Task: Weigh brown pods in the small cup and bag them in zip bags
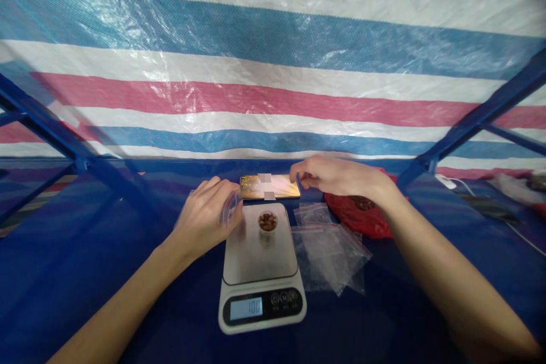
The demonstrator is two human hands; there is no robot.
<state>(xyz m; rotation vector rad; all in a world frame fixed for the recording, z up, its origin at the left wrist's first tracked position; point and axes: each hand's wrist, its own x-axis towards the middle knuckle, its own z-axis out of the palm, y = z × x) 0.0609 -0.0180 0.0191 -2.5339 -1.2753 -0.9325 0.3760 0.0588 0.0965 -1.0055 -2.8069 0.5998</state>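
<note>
Wide blue table cover point(85, 273) here, plenty of bare cloth on the near left and near right, with blue frame bars point(478, 119) angling in at both sides and the striped tarp point(273, 68) closing off the back. Centre stage sits the kitchen scale point(261, 264), its display reading 100, three round buttons beside it too small to read. On its platform stands a small cup of brown nuts point(268, 221), near the far edge. The left hand point(205, 222) pinches a clear plastic bag point(230, 209) at the scale's far-left corner, fingers closed on it. The right hand point(328, 177) hovers over the phone point(270, 187) lying flat behind the scale, fingers loosely curled; whether it touches the phone, cannot tell. Clear zip bags point(328, 250) lie just right of the scale, a red bag point(362, 213) of nuts beyond them.
</note>
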